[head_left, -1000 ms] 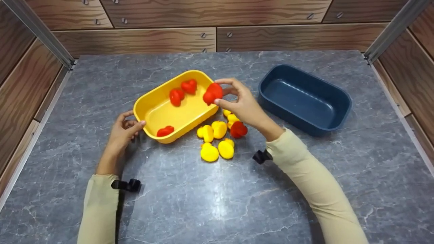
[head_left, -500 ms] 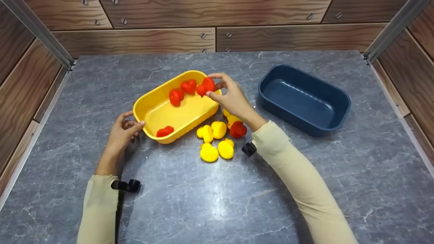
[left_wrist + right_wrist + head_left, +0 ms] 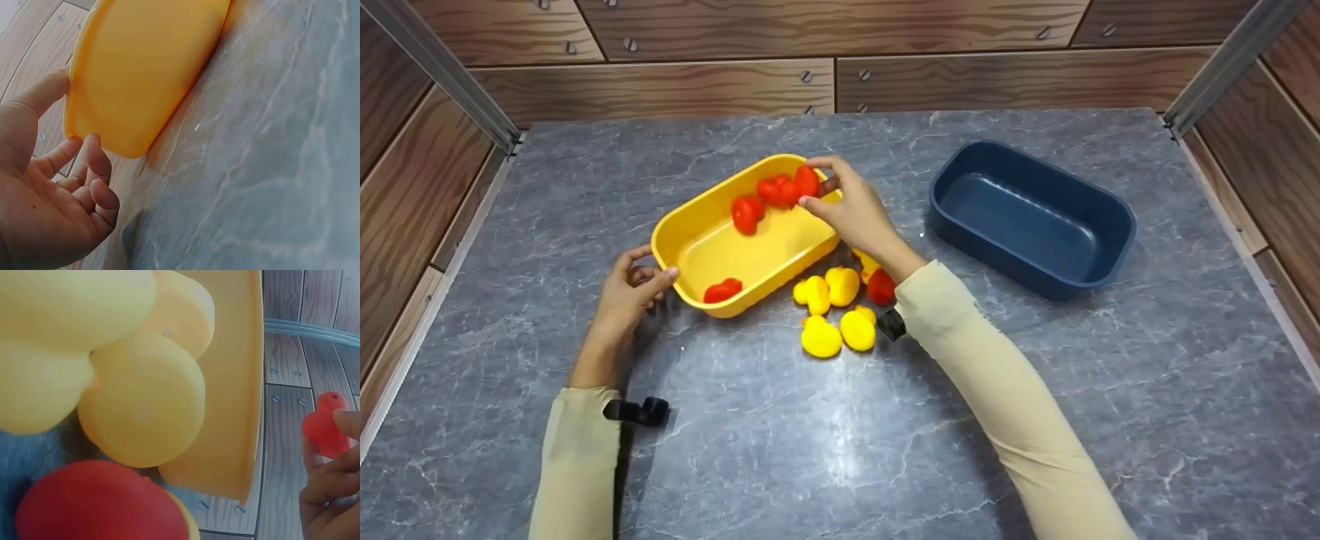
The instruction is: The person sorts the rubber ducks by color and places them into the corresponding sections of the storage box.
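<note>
My right hand [image 3: 856, 214] pinches a red rubber duck [image 3: 808, 182] between thumb and fingers, over the right end of a yellow plastic tub [image 3: 720, 259]. In the right wrist view this red duck [image 3: 325, 430] shows its small black eye, above the tub's rim. Several other red ducks lie inside the tub, one [image 3: 748, 215] near the far wall and one [image 3: 723, 290] at the near left end. My left hand [image 3: 622, 304] grips the tub's left end, thumb on the rim; in the left wrist view the fingers [image 3: 97, 163] curl below the rim.
Several yellow ducks [image 3: 820, 339] sit on the grey marbled table [image 3: 780, 450] in front of the tub. Beside them is a red duck [image 3: 880, 287], partly behind my right wrist. A dark blue tub [image 3: 1027, 217] stands at the right. Wood-patterned panels [image 3: 660, 90] enclose the table.
My right hand has moved left and slightly back, carrying the red duck from the yellow tub's right rim further over its inside. My left hand stays on the tub.
</note>
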A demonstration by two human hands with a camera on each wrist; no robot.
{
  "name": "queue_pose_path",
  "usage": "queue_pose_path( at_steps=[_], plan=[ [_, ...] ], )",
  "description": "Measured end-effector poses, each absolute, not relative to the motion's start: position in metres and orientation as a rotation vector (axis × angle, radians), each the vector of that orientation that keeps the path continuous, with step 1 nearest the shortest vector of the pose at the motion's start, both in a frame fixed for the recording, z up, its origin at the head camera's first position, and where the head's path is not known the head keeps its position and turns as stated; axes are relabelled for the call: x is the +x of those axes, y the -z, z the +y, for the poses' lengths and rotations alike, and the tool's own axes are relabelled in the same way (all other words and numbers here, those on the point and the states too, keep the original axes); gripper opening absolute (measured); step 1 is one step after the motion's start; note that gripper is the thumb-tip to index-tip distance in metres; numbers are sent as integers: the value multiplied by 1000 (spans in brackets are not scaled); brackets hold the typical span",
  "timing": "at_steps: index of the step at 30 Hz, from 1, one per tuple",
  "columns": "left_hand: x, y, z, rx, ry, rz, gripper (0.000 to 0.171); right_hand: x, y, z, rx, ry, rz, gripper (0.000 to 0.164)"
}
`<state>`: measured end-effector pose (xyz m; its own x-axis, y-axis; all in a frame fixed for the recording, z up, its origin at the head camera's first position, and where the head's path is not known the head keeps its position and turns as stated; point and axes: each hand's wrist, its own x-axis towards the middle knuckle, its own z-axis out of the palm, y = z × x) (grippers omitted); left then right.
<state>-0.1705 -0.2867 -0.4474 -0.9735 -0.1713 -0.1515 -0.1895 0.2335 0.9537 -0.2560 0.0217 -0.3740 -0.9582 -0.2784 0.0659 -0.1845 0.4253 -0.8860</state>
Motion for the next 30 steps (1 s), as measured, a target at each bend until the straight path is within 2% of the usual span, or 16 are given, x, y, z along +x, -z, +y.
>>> queue_pose_path(
  at_steps=[14,30],
  plan=[
    [-171,448,-286,-337,-1880,2464,60,-255,369,22,-458,1565,2561,48],
    [-169,446,-287,-332,-1871,2472,61,-229,373,59,-653,1555,2518,49]
  ],
)
